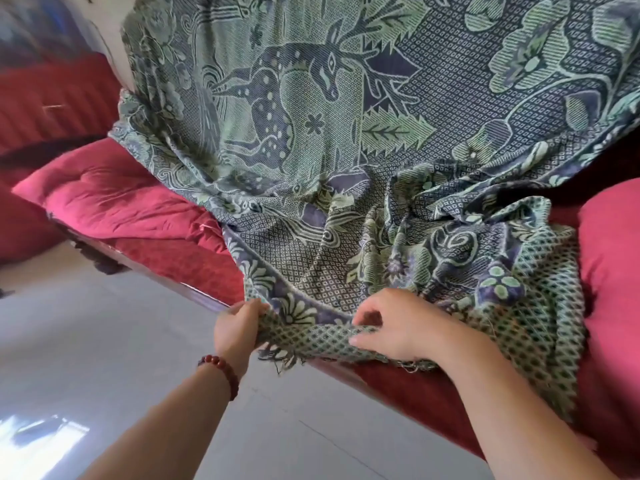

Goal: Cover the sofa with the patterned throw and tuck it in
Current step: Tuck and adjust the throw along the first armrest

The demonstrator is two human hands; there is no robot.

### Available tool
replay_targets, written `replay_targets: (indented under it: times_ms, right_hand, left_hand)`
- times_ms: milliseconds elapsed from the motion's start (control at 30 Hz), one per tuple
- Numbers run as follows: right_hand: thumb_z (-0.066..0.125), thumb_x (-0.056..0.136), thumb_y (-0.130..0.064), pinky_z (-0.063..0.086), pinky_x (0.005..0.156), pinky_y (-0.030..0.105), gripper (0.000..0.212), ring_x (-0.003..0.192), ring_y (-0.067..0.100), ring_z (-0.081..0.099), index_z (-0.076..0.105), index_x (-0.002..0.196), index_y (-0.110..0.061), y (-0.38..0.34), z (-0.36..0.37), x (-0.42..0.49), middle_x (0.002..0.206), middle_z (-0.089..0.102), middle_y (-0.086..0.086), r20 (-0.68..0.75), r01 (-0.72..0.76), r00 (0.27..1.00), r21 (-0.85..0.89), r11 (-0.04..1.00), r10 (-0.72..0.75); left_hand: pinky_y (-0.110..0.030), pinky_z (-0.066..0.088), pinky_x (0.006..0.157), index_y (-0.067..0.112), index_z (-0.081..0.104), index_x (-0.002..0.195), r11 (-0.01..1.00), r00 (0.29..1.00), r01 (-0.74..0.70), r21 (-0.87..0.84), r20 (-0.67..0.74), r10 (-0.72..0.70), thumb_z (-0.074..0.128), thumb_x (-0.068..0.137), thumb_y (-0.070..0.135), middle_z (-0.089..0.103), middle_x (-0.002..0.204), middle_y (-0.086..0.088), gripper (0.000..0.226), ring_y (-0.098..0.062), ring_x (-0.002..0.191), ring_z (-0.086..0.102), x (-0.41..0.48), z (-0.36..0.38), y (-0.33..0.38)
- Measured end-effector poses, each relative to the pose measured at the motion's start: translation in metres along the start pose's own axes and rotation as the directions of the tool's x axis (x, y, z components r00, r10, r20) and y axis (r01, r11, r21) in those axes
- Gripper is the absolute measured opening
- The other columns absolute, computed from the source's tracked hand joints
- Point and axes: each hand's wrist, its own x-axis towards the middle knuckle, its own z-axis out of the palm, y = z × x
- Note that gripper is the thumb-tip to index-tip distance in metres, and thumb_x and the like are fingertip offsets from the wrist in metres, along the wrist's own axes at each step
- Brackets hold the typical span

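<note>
Throw draping over sofa back and seat, bunching up at near right. Left grip clutching fringed near edge, right grip pinching same hem just beside it. Hem running left-right along seat front; slack lying rightward, so right grip closer, I'm guessing.

The throw is thick woven cloth, matt and nubbly, its hem at the grip fraying into loose threads. Left of the grip, the sofa cushion is soft matt red fabric, crumpled, and its front rail looks like dark polished wood, perhaps. Below the grip, the floor is smooth and faintly glossy, and the bracelet beads shine.
</note>
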Motion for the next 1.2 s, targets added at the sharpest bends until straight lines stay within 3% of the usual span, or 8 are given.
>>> replay_targets:
  times_ms: [167, 367, 567, 700, 800, 933, 1033, 1200]
  right_hand:
    - [0.068, 0.084, -0.036, 0.044, 0.065, 0.017, 0.018, 0.070, 0.004, 0.058, 0.068, 0.098, -0.023, -0.017, 0.022, 0.021, 0.084, 0.067, -0.010, -0.235, 0.060, 0.972, 0.152, 0.987, -0.023]
    - [0.069, 0.083, -0.038, 0.048, 0.087, 0.029, 0.040, 0.095, 0.014, 0.058, 0.062, 0.117, -0.019, -0.069, 0.051, 0.063, 0.108, 0.062, -0.002, -0.345, 0.151, 0.933, 0.124, 0.981, -0.100]
    - [0.074, 0.075, -0.040, 0.043, 0.089, 0.032, 0.053, 0.109, 0.023, 0.054, 0.052, 0.117, -0.017, -0.119, 0.084, 0.089, 0.119, 0.050, 0.000, -0.359, 0.107, 0.929, 0.032, 0.994, -0.089]
    - [0.069, 0.080, -0.030, 0.046, 0.087, 0.031, 0.033, 0.105, 0.020, 0.058, 0.061, 0.109, -0.017, -0.132, 0.091, 0.099, 0.111, 0.062, 0.001, -0.354, 0.102, 0.931, 0.005, 0.995, -0.094]
    - [0.065, 0.082, -0.020, 0.050, 0.078, 0.026, 0.013, 0.091, 0.017, 0.064, 0.069, 0.094, -0.020, -0.132, 0.084, 0.104, 0.096, 0.070, -0.002, -0.400, 0.078, 0.915, 0.043, 0.996, -0.055]
    - [0.062, 0.079, -0.019, 0.041, 0.068, 0.019, 0.005, 0.080, 0.011, 0.058, 0.065, 0.079, -0.023, -0.126, 0.076, 0.110, 0.084, 0.064, -0.008, -0.440, 0.049, 0.898, 0.045, 0.998, -0.025]
    - [0.061, 0.077, -0.021, 0.044, 0.069, 0.024, 0.004, 0.079, 0.011, 0.053, 0.059, 0.076, -0.023, -0.121, 0.078, 0.114, 0.087, 0.056, -0.009, -0.428, 0.023, 0.904, 0.069, 0.997, 0.008]
    - [0.055, 0.077, -0.017, 0.036, 0.054, 0.020, 0.007, 0.066, 0.008, 0.046, 0.052, 0.074, -0.022, -0.114, 0.078, 0.119, 0.075, 0.052, -0.010, -0.417, -0.079, 0.902, 0.087, 0.993, 0.109]
  left_hand:
    - [-0.034, 0.049, 0.067, 0.009, 0.062, 0.088, 0.982, 0.989, -0.137, 0.129, -0.041, 0.143, 0.045, 0.091, 0.023, 0.061, 0.076, -0.006, 0.021, -0.023, 0.071, 0.058, 0.043, 0.010, 0.019]
    - [-0.032, 0.051, 0.067, -0.005, 0.061, 0.090, 0.956, 0.974, 0.205, -0.211, 0.143, -0.178, 0.071, 0.083, 0.013, 0.064, 0.077, -0.012, 0.023, -0.021, 0.065, 0.059, 0.071, 0.003, 0.014]
    - [-0.018, 0.051, 0.047, -0.002, 0.066, 0.094, 0.937, 0.911, 0.255, -0.239, 0.385, -0.149, 0.064, 0.087, 0.007, 0.067, 0.087, -0.014, 0.012, -0.014, 0.062, 0.063, 0.062, -0.040, -0.007]
    - [-0.017, 0.051, 0.050, 0.003, 0.060, 0.094, 0.936, 0.901, 0.244, -0.252, 0.417, -0.122, 0.066, 0.084, 0.008, 0.051, 0.081, -0.012, 0.012, -0.012, 0.060, 0.051, 0.077, -0.064, -0.010]
    - [-0.024, 0.054, 0.065, 0.014, 0.069, 0.080, 0.955, 0.893, 0.165, -0.246, 0.449, -0.039, 0.066, 0.080, 0.014, 0.052, 0.077, -0.005, 0.003, -0.013, 0.067, 0.052, 0.094, -0.058, -0.003]
    - [-0.026, 0.050, 0.053, 0.004, 0.057, 0.107, 0.906, 0.900, 0.285, -0.312, 0.412, -0.141, 0.066, 0.084, 0.026, 0.056, 0.086, -0.009, 0.033, -0.019, 0.068, 0.056, 0.132, -0.037, 0.014]
    - [-0.028, 0.052, 0.065, 0.004, 0.055, 0.123, 0.915, 0.912, 0.252, -0.317, 0.393, -0.115, 0.070, 0.073, 0.040, 0.061, 0.093, -0.007, 0.063, -0.019, 0.078, 0.059, 0.165, -0.029, 0.034]
    - [-0.025, 0.053, 0.053, 0.015, 0.057, 0.109, 0.822, 0.943, 0.263, -0.504, 0.316, -0.108, 0.051, 0.096, 0.034, 0.059, 0.085, -0.004, 0.024, -0.017, 0.069, 0.057, 0.221, -0.025, 0.067]
